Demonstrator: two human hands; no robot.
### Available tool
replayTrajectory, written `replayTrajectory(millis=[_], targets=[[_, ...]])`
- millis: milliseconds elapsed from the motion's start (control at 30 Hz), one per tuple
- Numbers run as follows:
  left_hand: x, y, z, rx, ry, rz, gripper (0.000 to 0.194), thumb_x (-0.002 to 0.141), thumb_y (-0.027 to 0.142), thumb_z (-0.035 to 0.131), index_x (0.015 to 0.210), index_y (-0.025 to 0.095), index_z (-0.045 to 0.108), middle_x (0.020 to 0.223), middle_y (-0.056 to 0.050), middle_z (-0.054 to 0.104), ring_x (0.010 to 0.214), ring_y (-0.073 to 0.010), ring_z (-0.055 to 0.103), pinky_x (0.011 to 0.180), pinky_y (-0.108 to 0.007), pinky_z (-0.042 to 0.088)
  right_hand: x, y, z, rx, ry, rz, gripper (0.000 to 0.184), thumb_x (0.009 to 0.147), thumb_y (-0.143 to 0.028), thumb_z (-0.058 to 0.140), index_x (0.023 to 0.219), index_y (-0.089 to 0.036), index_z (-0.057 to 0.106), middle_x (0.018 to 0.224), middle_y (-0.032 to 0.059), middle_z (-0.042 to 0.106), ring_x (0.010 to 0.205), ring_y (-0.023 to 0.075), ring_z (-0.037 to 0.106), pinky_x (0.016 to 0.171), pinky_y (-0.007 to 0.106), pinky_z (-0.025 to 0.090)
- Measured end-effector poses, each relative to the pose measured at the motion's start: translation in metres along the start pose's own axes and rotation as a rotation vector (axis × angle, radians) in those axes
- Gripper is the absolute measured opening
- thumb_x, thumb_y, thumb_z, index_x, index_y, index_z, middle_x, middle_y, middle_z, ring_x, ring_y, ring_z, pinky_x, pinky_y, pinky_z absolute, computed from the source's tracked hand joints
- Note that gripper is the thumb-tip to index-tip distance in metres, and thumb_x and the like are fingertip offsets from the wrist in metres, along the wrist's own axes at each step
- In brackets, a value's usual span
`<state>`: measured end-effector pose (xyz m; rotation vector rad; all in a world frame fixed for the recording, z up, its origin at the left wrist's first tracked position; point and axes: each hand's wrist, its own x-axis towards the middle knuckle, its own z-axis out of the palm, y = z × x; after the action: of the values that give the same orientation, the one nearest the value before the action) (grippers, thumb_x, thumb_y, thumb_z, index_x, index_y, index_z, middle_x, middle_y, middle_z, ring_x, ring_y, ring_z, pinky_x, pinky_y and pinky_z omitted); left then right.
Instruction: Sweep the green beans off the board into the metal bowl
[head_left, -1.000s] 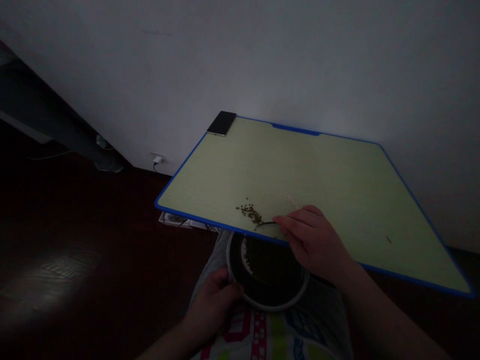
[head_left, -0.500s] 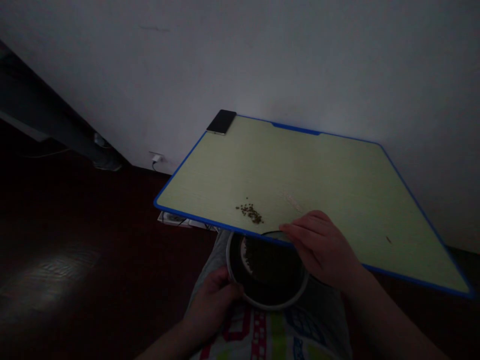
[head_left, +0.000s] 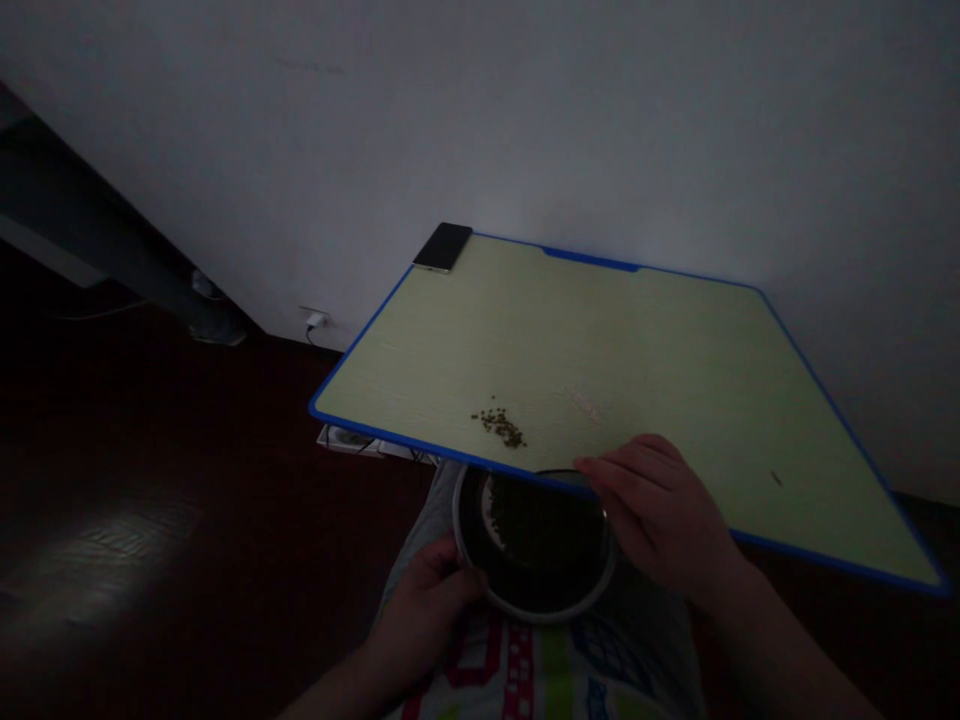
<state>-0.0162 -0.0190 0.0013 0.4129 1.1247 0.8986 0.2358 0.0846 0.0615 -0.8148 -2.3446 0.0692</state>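
Note:
On my lap rests a round bowl (head_left: 534, 612) with a pale rim and dark inside, partly under the table's front edge. It holds a mass of small dark green grains (head_left: 544, 530). My left hand (head_left: 435, 592) grips the bowl's left rim, thumb on top. Over the bowl's right side, at the table edge, my right hand (head_left: 652, 505) pinches a thin dark-edged piece (head_left: 556, 472); its kind is too dim to make out. Left of that hand, a small pile of brownish grains (head_left: 504, 428) lies on the table. A streak of whitish bits (head_left: 581, 402) lies beyond my right fingers.
The pale green table (head_left: 660, 360) has a blue edge and stands against a white wall (head_left: 525, 120). A dark phone (head_left: 444, 246) lies at its far left corner. A small brown sliver (head_left: 777, 479) is at the right. A plug (head_left: 316, 320) sits in the wall.
My right hand has shifted slightly right and toward me, along with the thin piece. My left hand stays on the bowl rim, and the grains on the table look the same.

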Motion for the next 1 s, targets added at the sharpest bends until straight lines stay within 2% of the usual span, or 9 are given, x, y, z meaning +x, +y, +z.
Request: replayTrajectory(millis=[200, 333, 467, 600, 733, 867, 1000], targets=[[0.000, -0.002, 0.000, 0.061, 0.034, 0.027, 0.014, 0.066, 0.025, 0.081, 0.079, 0.023, 0.086, 0.083, -0.005, 0.089, 0.087, -0.0337, 0.080, 0.091, -0.047, 0.059, 0.003, 0.003, -0.001, -0.142, 0.003, 0.054, 0.027, 0.102, -0.008, 0.055, 0.118, -0.017, 0.074, 0.090, 0.0062, 0.081, 0.077, 0.0213, 0.072, 0.076, 0.040, 0.053], [-0.001, 0.000, 0.005, 0.007, -0.025, 0.002, 0.011, 0.064, 0.027, 0.082, 0.075, 0.024, 0.084, 0.080, -0.004, 0.089, 0.086, -0.0343, 0.081, 0.091, -0.047, 0.061, 0.009, 0.000, 0.009, -0.191, 0.007, 0.070, 0.027, 0.103, -0.009, 0.054, 0.118, -0.015, 0.075, 0.089, 0.0075, 0.080, 0.078, 0.0220, 0.072, 0.078, 0.039, 0.053], [0.000, 0.000, 0.006, 0.036, 0.018, 0.016, 0.011, 0.063, 0.027, 0.082, 0.074, 0.023, 0.083, 0.078, -0.003, 0.088, 0.084, -0.0329, 0.080, 0.089, -0.045, 0.060, 0.015, -0.003, 0.021, -0.256, 0.055, 0.085, 0.027, 0.102, -0.009, 0.055, 0.118, -0.014, 0.076, 0.086, 0.0082, 0.079, 0.077, 0.0234, 0.071, 0.077, 0.039, 0.053], [0.001, -0.002, 0.003, 0.058, 0.002, 0.032, 0.011, 0.065, 0.029, 0.082, 0.075, 0.024, 0.084, 0.082, -0.003, 0.088, 0.087, -0.0337, 0.080, 0.092, -0.046, 0.059, 0.016, 0.001, 0.026, -0.394, 0.069, 0.155, 0.030, 0.102, -0.010, 0.055, 0.123, -0.015, 0.075, 0.084, 0.0084, 0.078, 0.074, 0.0241, 0.069, 0.074, 0.039, 0.053], [0.001, -0.005, 0.001, 0.027, 0.014, 0.028, 0.011, 0.066, 0.027, 0.082, 0.075, 0.024, 0.084, 0.083, -0.004, 0.088, 0.092, -0.0346, 0.079, 0.097, -0.048, 0.057, 0.013, 0.013, 0.022, -0.500, 0.083, 0.233, 0.031, 0.103, -0.014, 0.054, 0.124, -0.016, 0.076, 0.084, 0.0087, 0.078, 0.071, 0.0243, 0.069, 0.069, 0.039, 0.054], [0.001, -0.007, -0.002, 0.044, 0.017, 0.012, 0.010, 0.066, 0.027, 0.082, 0.076, 0.024, 0.083, 0.078, -0.004, 0.086, 0.084, -0.0329, 0.077, 0.088, -0.046, 0.057, 0.012, 0.024, 0.014, -0.541, 0.080, 0.288, 0.029, 0.102, -0.016, 0.054, 0.120, -0.016, 0.077, 0.086, 0.0093, 0.080, 0.071, 0.0254, 0.072, 0.065, 0.039, 0.055], [0.000, -0.007, -0.002, 0.023, -0.002, 0.017, 0.009, 0.066, 0.027, 0.083, 0.074, 0.023, 0.084, 0.077, -0.005, 0.085, 0.081, -0.0317, 0.076, 0.085, -0.043, 0.056, 0.009, 0.022, 0.006, -0.423, 0.074, 0.232, 0.027, 0.104, -0.017, 0.054, 0.120, -0.019, 0.076, 0.091, 0.0084, 0.082, 0.077, 0.0252, 0.074, 0.070, 0.039, 0.057]])
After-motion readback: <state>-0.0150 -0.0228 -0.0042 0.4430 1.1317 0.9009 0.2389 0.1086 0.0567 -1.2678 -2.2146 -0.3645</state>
